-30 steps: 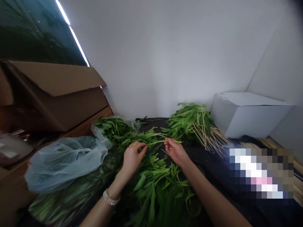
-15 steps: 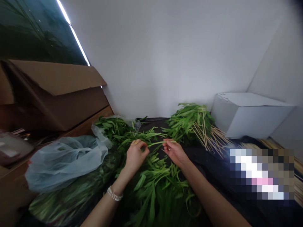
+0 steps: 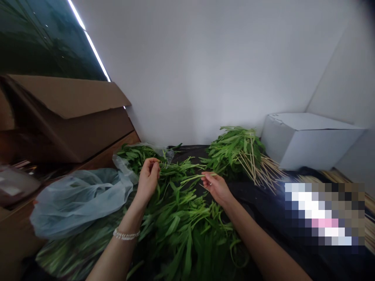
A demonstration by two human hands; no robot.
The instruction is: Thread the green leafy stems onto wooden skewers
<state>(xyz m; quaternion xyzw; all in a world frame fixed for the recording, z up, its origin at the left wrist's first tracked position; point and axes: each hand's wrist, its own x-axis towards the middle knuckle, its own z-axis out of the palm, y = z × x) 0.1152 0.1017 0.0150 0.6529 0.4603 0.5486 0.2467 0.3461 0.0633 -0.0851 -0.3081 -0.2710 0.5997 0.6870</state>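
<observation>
My right hand (image 3: 216, 187) pinches a pale green stem (image 3: 190, 179) of a leafy vegetable, whose cut end points left. Further left, my left hand (image 3: 149, 179), wearing a beaded bracelet, is closed in a pinch over the bagged leafy greens (image 3: 133, 156). Whether anything is between its fingertips I cannot make out. Below and between both hands spreads a loose heap of leafy greens (image 3: 187, 226) with long narrow leaves. Several loose stems (image 3: 187, 167) lie just beyond the hands.
A pile of greens (image 3: 234, 150) with long pale stems lies at the back right, beside a white box (image 3: 322, 146). Left of me are a clear plastic bag (image 3: 84, 199), darker greens (image 3: 79, 249) and an open cardboard box (image 3: 84, 132). A white wall stands behind.
My left hand has left the stem and moved left and slightly up toward the bagged greens. The right hand stays nearly in place, still holding the stem.
</observation>
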